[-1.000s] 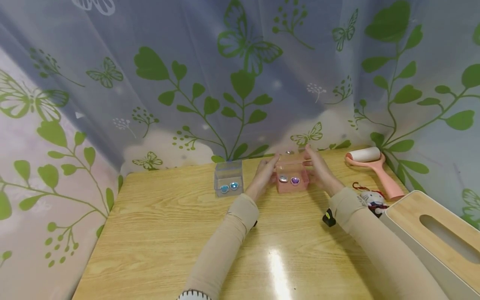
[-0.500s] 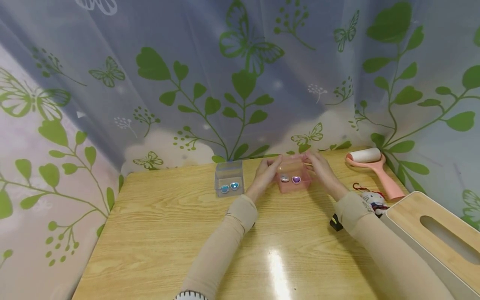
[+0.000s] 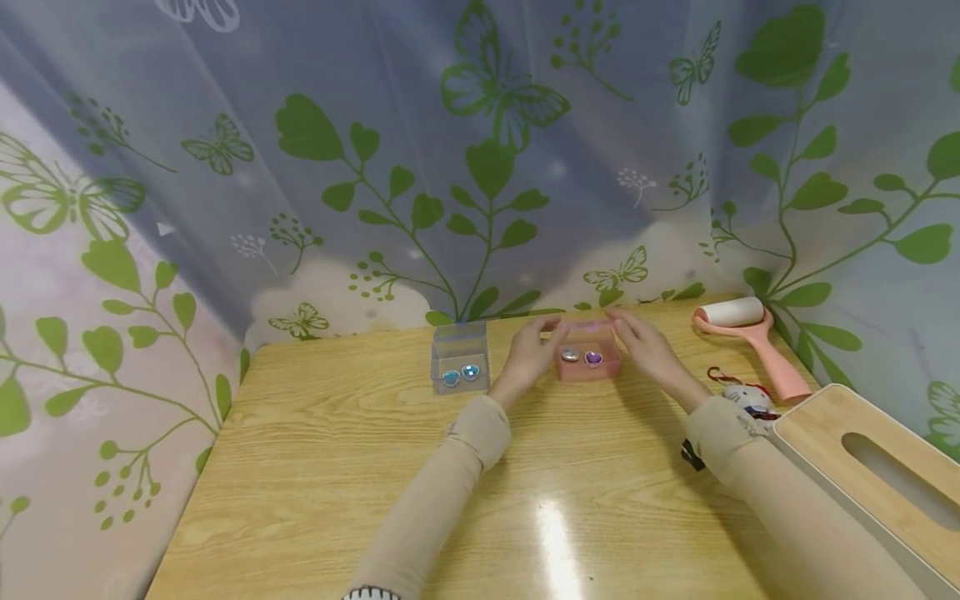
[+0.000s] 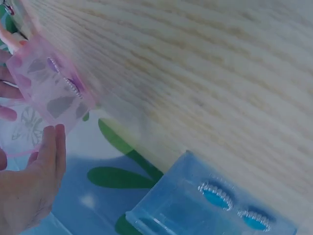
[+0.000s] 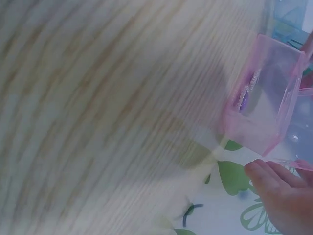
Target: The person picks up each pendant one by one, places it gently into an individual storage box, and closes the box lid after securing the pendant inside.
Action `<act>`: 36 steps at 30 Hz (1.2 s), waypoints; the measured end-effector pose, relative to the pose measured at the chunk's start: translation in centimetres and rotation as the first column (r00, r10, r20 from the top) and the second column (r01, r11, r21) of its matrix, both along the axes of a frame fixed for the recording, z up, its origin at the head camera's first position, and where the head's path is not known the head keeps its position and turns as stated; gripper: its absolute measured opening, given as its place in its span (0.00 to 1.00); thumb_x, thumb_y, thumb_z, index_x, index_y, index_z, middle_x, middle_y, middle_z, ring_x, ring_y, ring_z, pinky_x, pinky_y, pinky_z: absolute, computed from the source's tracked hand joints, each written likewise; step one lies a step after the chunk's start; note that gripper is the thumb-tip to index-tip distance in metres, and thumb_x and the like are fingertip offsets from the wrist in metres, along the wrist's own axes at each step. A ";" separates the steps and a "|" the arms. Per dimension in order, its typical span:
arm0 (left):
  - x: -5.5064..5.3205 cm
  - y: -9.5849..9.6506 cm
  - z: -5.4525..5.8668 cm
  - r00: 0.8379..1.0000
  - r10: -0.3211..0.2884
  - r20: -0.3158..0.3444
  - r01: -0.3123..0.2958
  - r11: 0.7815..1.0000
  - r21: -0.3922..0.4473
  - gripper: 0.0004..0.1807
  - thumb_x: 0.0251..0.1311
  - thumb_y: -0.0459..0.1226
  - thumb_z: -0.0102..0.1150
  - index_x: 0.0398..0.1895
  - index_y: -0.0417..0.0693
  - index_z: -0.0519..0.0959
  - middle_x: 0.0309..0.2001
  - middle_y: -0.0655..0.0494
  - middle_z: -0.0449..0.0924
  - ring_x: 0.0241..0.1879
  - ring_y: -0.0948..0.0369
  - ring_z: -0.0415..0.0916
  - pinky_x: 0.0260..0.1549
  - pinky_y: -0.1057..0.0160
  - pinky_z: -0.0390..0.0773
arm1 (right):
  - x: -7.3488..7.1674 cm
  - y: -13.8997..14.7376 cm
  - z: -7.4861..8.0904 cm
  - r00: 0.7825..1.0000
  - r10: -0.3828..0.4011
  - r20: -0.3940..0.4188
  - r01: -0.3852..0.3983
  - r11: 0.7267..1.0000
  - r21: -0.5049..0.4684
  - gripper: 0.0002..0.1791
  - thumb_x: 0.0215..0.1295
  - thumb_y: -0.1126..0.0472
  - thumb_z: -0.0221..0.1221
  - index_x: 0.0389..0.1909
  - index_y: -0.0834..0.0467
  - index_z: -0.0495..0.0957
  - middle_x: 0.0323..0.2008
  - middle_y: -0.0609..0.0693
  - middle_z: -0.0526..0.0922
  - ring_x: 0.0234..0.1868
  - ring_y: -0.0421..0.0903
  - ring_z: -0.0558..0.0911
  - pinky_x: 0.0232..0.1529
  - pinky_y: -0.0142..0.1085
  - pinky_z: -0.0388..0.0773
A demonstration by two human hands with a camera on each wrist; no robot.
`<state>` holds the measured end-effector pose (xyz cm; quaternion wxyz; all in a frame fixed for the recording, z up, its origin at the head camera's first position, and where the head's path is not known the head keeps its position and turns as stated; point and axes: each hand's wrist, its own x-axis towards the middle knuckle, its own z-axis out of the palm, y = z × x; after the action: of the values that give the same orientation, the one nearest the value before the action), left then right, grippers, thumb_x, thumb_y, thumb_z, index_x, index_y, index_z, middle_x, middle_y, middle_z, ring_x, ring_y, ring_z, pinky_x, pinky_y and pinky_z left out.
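Observation:
A translucent pink box [image 3: 588,368] with a hinged lid [image 4: 20,125] stands near the table's back edge. Inside lie a purple gem-like piece [image 3: 593,358] with a beaded rim and a silvery one [image 3: 570,354]. The lid is raised at the back. At its left side is my left hand [image 3: 531,354], fingers fairly straight, fingertips by the lid in the left wrist view. My right hand [image 3: 651,350] is at the right side, fingertips at the lid's edge in the right wrist view. Exact contact is hard to tell.
Left of the hands stands a translucent blue box [image 3: 459,350] with two blue gem-like pieces [image 3: 470,372]. To the right lie a pink lint roller [image 3: 765,346], a white cat-figure keychain [image 3: 748,398] and a wood-topped box [image 3: 817,417]. A patterned curtain [image 3: 375,208] hangs behind.
The pink lid has shifted between my hands, its tilt different from before. My right forearm has moved a little outward to the right. The gem-like pieces stay in their boxes.

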<state>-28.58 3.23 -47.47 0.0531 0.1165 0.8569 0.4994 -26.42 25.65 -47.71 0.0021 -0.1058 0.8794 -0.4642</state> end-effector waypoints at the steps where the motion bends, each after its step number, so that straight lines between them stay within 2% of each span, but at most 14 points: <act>1: 0.1 0.0 0.1 1.000 -0.016 -0.011 0.015 1.000 -0.022 0.26 0.82 0.49 0.50 0.72 0.44 0.74 0.71 0.45 0.78 0.65 0.48 0.81 0.66 0.54 0.82 | 0.1 0.0 0.0 1.000 0.001 -0.012 -0.001 0.999 0.032 0.31 0.89 0.51 0.37 0.79 0.69 0.58 0.78 0.71 0.63 0.79 0.71 0.62 0.80 0.65 0.59; 7: 0.7 0.0 0.6 0.997 -0.071 -0.030 0.067 0.990 -0.123 0.25 0.82 0.47 0.49 0.73 0.46 0.75 0.72 0.47 0.78 0.66 0.50 0.82 0.66 0.53 0.83 | 0.6 0.0 0.0 0.999 0.028 -0.017 -0.026 0.990 0.137 0.31 0.88 0.52 0.40 0.80 0.67 0.58 0.78 0.69 0.63 0.78 0.71 0.63 0.80 0.64 0.59; 10: 1.0 0.0 0.6 0.996 -0.078 -0.037 0.070 0.981 -0.179 0.25 0.82 0.48 0.49 0.74 0.46 0.74 0.66 0.46 0.83 0.41 0.59 0.87 0.49 0.61 0.87 | 0.7 0.2 -0.2 0.999 0.048 -0.023 -0.043 0.984 0.175 0.30 0.88 0.52 0.41 0.80 0.66 0.60 0.79 0.69 0.63 0.78 0.71 0.64 0.80 0.65 0.59; 12: 1.2 0.0 0.6 0.996 -0.081 -0.047 0.068 0.972 -0.225 0.25 0.82 0.48 0.49 0.75 0.48 0.73 0.60 0.45 0.86 0.25 0.64 0.76 0.36 0.66 0.83 | 0.8 0.4 -0.3 0.998 0.061 -0.026 -0.055 0.980 0.191 0.30 0.88 0.51 0.42 0.80 0.65 0.61 0.79 0.68 0.62 0.79 0.71 0.63 0.81 0.65 0.57; 14: 1.4 0.0 0.4 0.994 -0.096 -0.058 0.077 0.960 -0.270 0.26 0.82 0.47 0.49 0.76 0.48 0.72 0.48 0.43 0.88 0.16 0.66 0.59 0.23 0.67 0.72 | 0.9 0.6 -0.5 0.997 0.072 -0.031 -0.064 0.977 0.204 0.30 0.87 0.51 0.43 0.80 0.64 0.61 0.80 0.68 0.61 0.79 0.71 0.62 0.81 0.66 0.56; 16: 1.5 0.0 0.2 0.991 -0.109 -0.073 0.081 0.948 -0.307 0.26 0.82 0.46 0.50 0.77 0.49 0.70 0.39 0.43 0.85 0.16 0.67 0.58 0.20 0.68 0.69 | 1.0 0.6 -0.6 0.996 0.077 -0.039 -0.067 0.973 0.221 0.30 0.87 0.52 0.45 0.79 0.64 0.62 0.80 0.68 0.60 0.80 0.71 0.61 0.81 0.66 0.56; 17: 1.5 0.0 0.1 0.990 -0.115 -0.080 0.084 0.944 -0.320 0.26 0.82 0.45 0.50 0.77 0.48 0.70 0.39 0.43 0.85 0.16 0.67 0.58 0.20 0.68 0.68 | 1.0 0.6 -0.7 0.996 0.078 -0.046 -0.066 0.971 0.228 0.30 0.86 0.52 0.46 0.79 0.65 0.62 0.80 0.68 0.60 0.79 0.71 0.62 0.81 0.66 0.56; 21: 1.6 0.0 -0.3 0.985 -0.126 -0.115 0.083 0.943 -0.323 0.25 0.81 0.41 0.53 0.76 0.45 0.71 0.52 0.43 0.88 0.18 0.66 0.62 0.23 0.66 0.76 | 1.0 0.6 -1.1 0.995 0.077 -0.068 -0.056 0.963 0.263 0.29 0.84 0.55 0.50 0.78 0.64 0.64 0.80 0.68 0.60 0.78 0.71 0.64 0.80 0.65 0.59; 23: 1.7 0.0 -0.5 0.983 -0.124 -0.137 0.075 0.944 -0.320 0.25 0.79 0.39 0.55 0.74 0.43 0.72 0.60 0.43 0.86 0.22 0.64 0.70 0.30 0.63 0.84 | 1.0 0.5 -1.2 0.993 0.079 -0.082 -0.052 0.956 0.289 0.28 0.83 0.57 0.52 0.77 0.64 0.65 0.80 0.67 0.60 0.77 0.70 0.66 0.79 0.65 0.60; 25: 1.7 0.1 -0.7 0.979 -0.123 -0.164 0.063 0.942 -0.330 0.24 0.78 0.38 0.57 0.73 0.42 0.74 0.67 0.43 0.82 0.31 0.61 0.80 0.44 0.60 0.89 | 1.0 0.5 -1.3 0.992 0.083 -0.098 -0.047 0.946 0.320 0.28 0.82 0.57 0.54 0.77 0.64 0.66 0.80 0.67 0.61 0.75 0.70 0.69 0.78 0.65 0.63; 29: 1.7 0.2 -1.0 0.977 -0.114 -0.182 0.045 0.937 -0.346 0.24 0.76 0.38 0.60 0.72 0.42 0.75 0.73 0.44 0.75 0.47 0.54 0.88 0.61 0.58 0.86 | 0.9 0.5 -1.6 0.988 0.091 -0.126 -0.038 0.928 0.369 0.28 0.81 0.58 0.55 0.77 0.63 0.67 0.80 0.66 0.61 0.73 0.71 0.71 0.75 0.66 0.66; 31: 1.7 0.2 -1.1 0.976 -0.112 -0.188 0.040 0.936 -0.349 0.24 0.75 0.37 0.60 0.71 0.42 0.76 0.72 0.44 0.76 0.47 0.53 0.89 0.58 0.59 0.87 | 0.9 0.5 -1.7 0.987 0.089 -0.131 -0.033 0.926 0.375 0.29 0.81 0.58 0.56 0.77 0.63 0.67 0.80 0.66 0.61 0.73 0.71 0.71 0.74 0.66 0.67; 33: 1.7 0.2 -1.2 0.975 -0.111 -0.194 0.037 0.936 -0.350 0.24 0.75 0.37 0.61 0.71 0.42 0.76 0.71 0.44 0.78 0.40 0.54 0.88 0.49 0.61 0.89 | 0.9 0.5 -1.7 0.986 0.090 -0.138 -0.031 0.925 0.379 0.29 0.81 0.58 0.56 0.77 0.62 0.67 0.79 0.66 0.61 0.72 0.72 0.72 0.73 0.67 0.69; 36: 1.7 0.3 -1.3 0.969 -0.111 -0.220 0.025 0.932 -0.362 0.24 0.74 0.36 0.62 0.70 0.41 0.77 0.65 0.44 0.83 0.41 0.54 0.89 0.43 0.62 0.90 | 0.9 0.5 -1.8 0.985 0.088 -0.148 -0.024 0.923 0.384 0.29 0.80 0.58 0.57 0.77 0.62 0.68 0.79 0.66 0.62 0.69 0.72 0.75 0.70 0.67 0.72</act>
<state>-26.89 3.55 -48.74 -0.0118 0.1933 0.9288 0.3161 -25.47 26.19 -49.48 -0.0359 -0.1660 0.9466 -0.2742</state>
